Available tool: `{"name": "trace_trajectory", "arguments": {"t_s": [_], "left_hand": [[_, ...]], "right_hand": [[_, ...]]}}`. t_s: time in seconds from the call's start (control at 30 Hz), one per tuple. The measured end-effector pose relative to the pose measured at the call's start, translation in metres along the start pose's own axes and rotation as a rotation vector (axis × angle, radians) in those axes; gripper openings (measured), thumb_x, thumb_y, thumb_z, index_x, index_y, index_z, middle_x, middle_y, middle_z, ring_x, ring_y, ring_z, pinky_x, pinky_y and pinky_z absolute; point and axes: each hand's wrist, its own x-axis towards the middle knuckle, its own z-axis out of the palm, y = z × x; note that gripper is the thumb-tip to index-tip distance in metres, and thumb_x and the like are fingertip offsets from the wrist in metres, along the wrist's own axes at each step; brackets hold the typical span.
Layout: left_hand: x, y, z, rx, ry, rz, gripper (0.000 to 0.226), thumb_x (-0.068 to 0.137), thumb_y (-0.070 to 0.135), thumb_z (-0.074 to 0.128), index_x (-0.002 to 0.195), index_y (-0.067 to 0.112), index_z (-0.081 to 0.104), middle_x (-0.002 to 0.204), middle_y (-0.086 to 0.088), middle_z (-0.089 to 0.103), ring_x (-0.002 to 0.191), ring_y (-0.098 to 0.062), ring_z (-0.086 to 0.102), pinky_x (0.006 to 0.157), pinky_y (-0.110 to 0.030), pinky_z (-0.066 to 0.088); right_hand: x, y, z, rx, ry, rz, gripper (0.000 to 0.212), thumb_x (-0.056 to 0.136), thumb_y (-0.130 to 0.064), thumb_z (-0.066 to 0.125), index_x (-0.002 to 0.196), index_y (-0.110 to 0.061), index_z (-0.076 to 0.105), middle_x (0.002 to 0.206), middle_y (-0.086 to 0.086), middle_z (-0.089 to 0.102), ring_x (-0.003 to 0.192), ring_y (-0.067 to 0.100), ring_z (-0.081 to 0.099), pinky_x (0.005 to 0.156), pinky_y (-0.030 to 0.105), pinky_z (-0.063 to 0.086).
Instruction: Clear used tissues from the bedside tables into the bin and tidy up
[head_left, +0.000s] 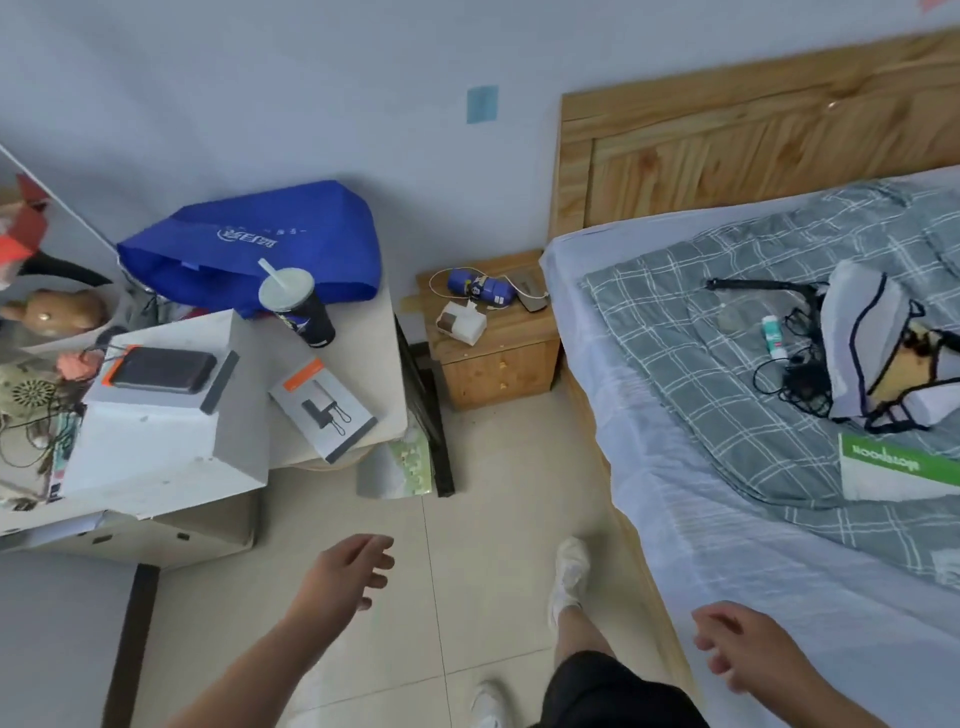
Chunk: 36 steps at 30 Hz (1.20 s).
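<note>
You have two hands in view, the left hand (349, 569) and the right hand (744, 649), and two white shoes (571, 569). You face two counters: one white counter (371, 335) and one wooden counter (498, 369). The white one carries one blue bag (249, 239), one cup (298, 306) and one small box (322, 410). The wooden one carries one blue pack (480, 288), one tissue box (462, 325) and one phone (531, 301). There is one bed (727, 519).
</note>
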Motion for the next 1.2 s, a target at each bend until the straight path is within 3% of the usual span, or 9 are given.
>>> {"name": "trace_trajectory", "arguments": {"t_s": [0.1, 0.23, 0.47, 0.67, 0.87, 1.03, 1.2], "left_hand": [[0.05, 0.054, 0.013, -0.004, -0.01, 0.028, 0.019, 0.102, 0.037, 0.064, 0.1, 0.029, 0.081, 0.091, 0.006, 0.082, 0.084, -0.021, 0.075, 0.066, -0.033, 0.056], [0.101, 0.118, 0.033, -0.013, 0.018, 0.002, 0.018, 0.102, 0.038, 0.065, 0.101, 0.029, 0.08, 0.091, 0.009, 0.082, 0.085, -0.021, 0.076, 0.067, -0.032, 0.058], [0.163, 0.193, 0.056, -0.081, 0.036, -0.075, 0.018, 0.103, 0.038, 0.064, 0.101, 0.028, 0.079, 0.089, 0.007, 0.083, 0.087, -0.021, 0.077, 0.069, -0.033, 0.059], [0.24, 0.243, 0.059, -0.122, -0.015, -0.102, 0.018, 0.103, 0.037, 0.066, 0.098, 0.027, 0.081, 0.089, 0.006, 0.082, 0.081, -0.019, 0.076, 0.066, -0.034, 0.056], [0.34, 0.298, 0.05, -0.074, -0.134, -0.069, 0.022, 0.105, 0.034, 0.062, 0.098, 0.024, 0.081, 0.095, -0.005, 0.08, 0.068, -0.009, 0.071, 0.054, -0.018, 0.053], [0.402, 0.337, 0.033, -0.035, -0.179, -0.07, 0.019, 0.105, 0.041, 0.061, 0.101, 0.034, 0.078, 0.095, 0.012, 0.081, 0.086, -0.015, 0.076, 0.066, -0.022, 0.057], [0.444, 0.36, 0.038, -0.081, -0.178, -0.117, 0.023, 0.105, 0.04, 0.06, 0.094, 0.048, 0.078, 0.097, 0.01, 0.081, 0.083, -0.013, 0.077, 0.068, -0.025, 0.058]], "right_hand": [[0.05, -0.032, -0.016, 0.025, -0.004, 0.048, 0.014, 0.097, -0.019, 0.067, 0.091, -0.009, 0.075, 0.08, 0.016, 0.078, 0.057, 0.025, 0.063, 0.053, 0.031, 0.046], [0.124, -0.096, -0.042, -0.037, -0.046, 0.016, 0.016, 0.097, -0.021, 0.066, 0.089, -0.011, 0.075, 0.078, 0.01, 0.078, 0.053, 0.02, 0.063, 0.052, 0.03, 0.046], [0.236, -0.284, -0.101, -0.226, -0.086, -0.207, 0.014, 0.099, -0.03, 0.065, 0.09, -0.025, 0.074, 0.082, -0.004, 0.078, 0.058, 0.01, 0.07, 0.053, 0.027, 0.049], [0.297, -0.425, -0.104, -0.207, -0.056, -0.334, 0.01, 0.098, -0.025, 0.064, 0.097, -0.029, 0.073, 0.081, -0.007, 0.079, 0.061, 0.011, 0.071, 0.054, 0.029, 0.054], [0.355, -0.503, -0.074, -0.251, -0.104, -0.3, 0.01, 0.099, -0.03, 0.062, 0.103, -0.031, 0.071, 0.088, -0.007, 0.078, 0.067, 0.008, 0.073, 0.059, 0.027, 0.056], [0.398, -0.554, -0.051, -0.188, -0.118, -0.232, 0.009, 0.097, -0.027, 0.064, 0.099, -0.029, 0.073, 0.082, -0.007, 0.079, 0.061, 0.007, 0.071, 0.056, 0.029, 0.055], [0.443, -0.584, -0.028, -0.164, -0.183, -0.186, 0.011, 0.096, -0.027, 0.063, 0.093, -0.024, 0.073, 0.081, -0.007, 0.078, 0.057, 0.007, 0.067, 0.057, 0.03, 0.053]]}}
